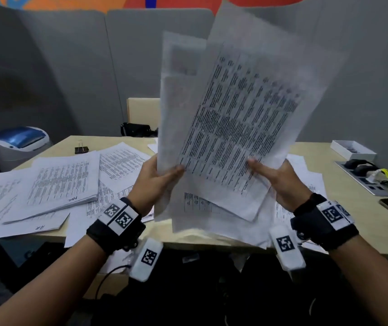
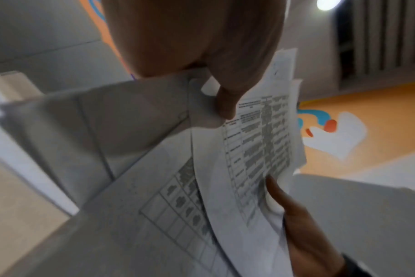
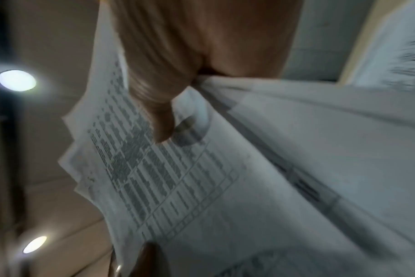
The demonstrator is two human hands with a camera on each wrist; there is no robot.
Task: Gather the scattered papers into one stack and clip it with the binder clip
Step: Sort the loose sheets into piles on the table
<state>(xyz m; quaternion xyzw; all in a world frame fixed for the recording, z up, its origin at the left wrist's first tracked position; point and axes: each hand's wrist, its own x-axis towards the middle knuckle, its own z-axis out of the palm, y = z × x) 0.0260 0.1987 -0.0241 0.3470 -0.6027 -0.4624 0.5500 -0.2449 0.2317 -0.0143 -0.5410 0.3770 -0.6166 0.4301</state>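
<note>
both hands, left hand [image 1: 157,177] & right hand [image 1: 275,177], pinch the fanned sheets [image 1: 235,118] by the bottom edges; loose grip, uneven sheets, so some could slip out.

Bare forearms; black wrist straps [image 1: 115,228] carrying white blocks [image 1: 146,258] with black square-pattern markers, perhaps cabled

Office, prob. a meeting nook. Light wood desk [image 1: 343,222] w/ grey padded partition panels [image 1: 70,67] behind it, orange/blue wall graphic above. Printed sheets [image 1: 54,184] w/ tables scattered over desk; black binder clip [image 1: 81,148] far left. Printer-like machine [image 1: 16,144] w/ blue lid off desk's left edge. Power strip [image 1: 371,182] w/ plugs far right. Recessed ceiling lights [image 3: 16,80].
</note>
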